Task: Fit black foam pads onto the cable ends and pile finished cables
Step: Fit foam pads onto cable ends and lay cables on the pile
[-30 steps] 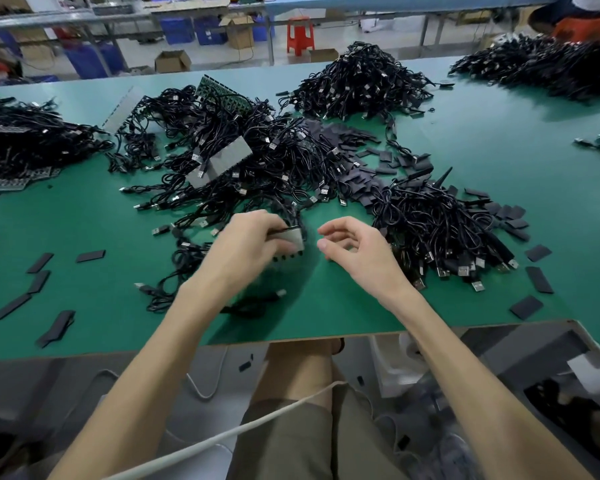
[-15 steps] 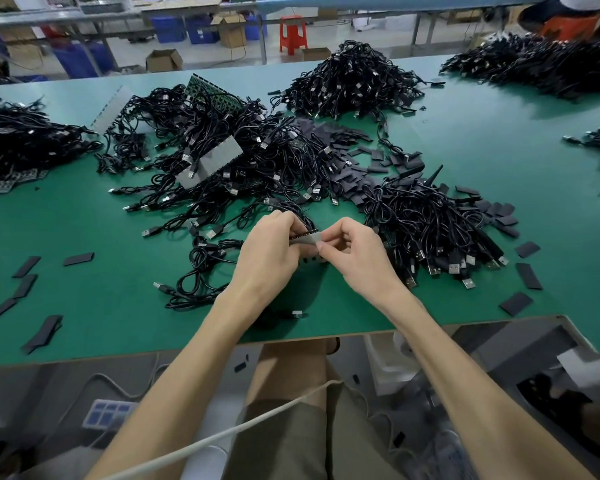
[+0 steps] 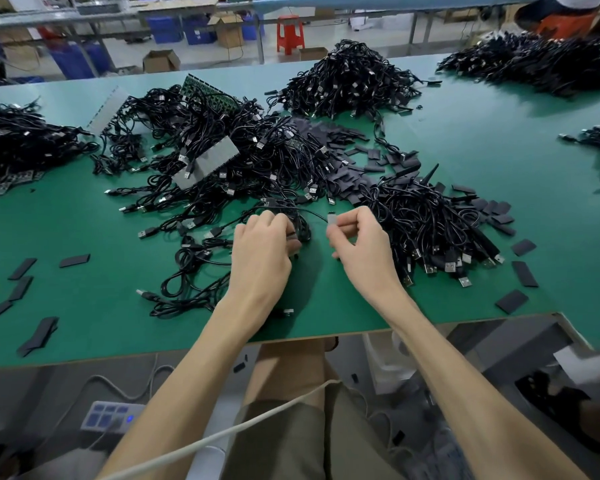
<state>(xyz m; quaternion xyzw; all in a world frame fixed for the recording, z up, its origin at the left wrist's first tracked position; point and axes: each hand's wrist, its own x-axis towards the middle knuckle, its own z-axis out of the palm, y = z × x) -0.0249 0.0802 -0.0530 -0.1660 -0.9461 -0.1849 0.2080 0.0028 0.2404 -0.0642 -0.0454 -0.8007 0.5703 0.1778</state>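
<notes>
Legible text, labels, brands, numbers, signs: none can be read.

Surfaces checked:
- cardboard boxes [image 3: 161, 60] on the floor beyond the table: faces too small and soft to read.
- blue crates [image 3: 165, 29]: any marking is too blurred to tell.
- green circuit boards [image 3: 203, 91] among the cables: surface print too fine to make out.
- USB plugs [image 3: 450, 266] at the near pile: metal shells too small to show an emblem.
- power strip [image 3: 111, 414] under the table: buttons blurred, one blue light, no lettering resolves.
</notes>
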